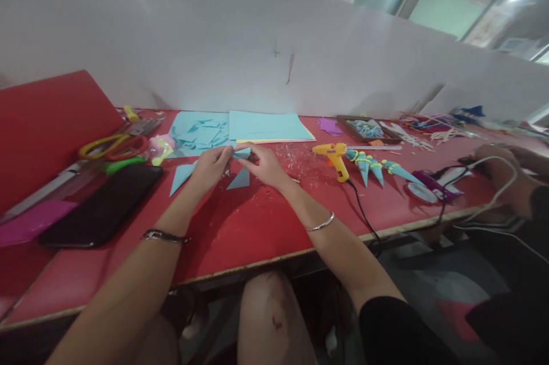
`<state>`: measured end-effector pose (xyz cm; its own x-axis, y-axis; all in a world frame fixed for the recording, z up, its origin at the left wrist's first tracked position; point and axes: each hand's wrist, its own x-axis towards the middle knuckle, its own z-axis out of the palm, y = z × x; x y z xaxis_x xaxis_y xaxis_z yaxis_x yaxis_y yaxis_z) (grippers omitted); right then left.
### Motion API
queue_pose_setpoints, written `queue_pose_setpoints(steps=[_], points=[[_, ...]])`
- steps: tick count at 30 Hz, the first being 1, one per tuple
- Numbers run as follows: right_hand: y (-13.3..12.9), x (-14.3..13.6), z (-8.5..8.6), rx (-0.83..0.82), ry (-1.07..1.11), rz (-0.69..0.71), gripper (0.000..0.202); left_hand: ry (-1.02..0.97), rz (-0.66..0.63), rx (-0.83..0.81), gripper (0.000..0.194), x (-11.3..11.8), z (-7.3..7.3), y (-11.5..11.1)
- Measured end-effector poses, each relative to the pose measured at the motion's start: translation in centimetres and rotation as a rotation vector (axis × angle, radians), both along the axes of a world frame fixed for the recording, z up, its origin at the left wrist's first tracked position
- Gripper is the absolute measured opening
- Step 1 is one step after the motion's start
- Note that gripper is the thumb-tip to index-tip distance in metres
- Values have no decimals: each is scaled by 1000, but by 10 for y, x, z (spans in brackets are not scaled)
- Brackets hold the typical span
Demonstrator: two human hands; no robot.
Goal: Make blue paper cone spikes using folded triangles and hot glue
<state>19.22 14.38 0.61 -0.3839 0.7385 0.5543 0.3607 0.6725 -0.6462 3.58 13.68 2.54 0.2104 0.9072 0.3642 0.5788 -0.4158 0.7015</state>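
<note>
The left hand [215,166] and right hand [262,166] have their fingers clamped on opposite ends of a small light-blue paper piece [242,153] above the red tabletop [240,242], probably so it stays curled. A paper triangle [240,179] lies just below; the yellow glue gun [333,154] rests grip nearward, presumably for easy grasping.

A black slab, probably a phone [105,205], lies at left beside something bright pink [36,223]; farther right, a brown tray [392,137] sits near purple paper [329,126], before the white partition [193,39].
</note>
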Motion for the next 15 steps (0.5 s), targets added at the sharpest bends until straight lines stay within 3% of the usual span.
queue_pose_setpoints(steps=[11, 15], points=[[-3, 2, 8, 15, -88, -76, 17, 80, -13, 107, 32, 1, -3, 2], [-3, 2, 7, -7, -148, -121, 24, 63, 51, 129, 31, 1, -4, 3]])
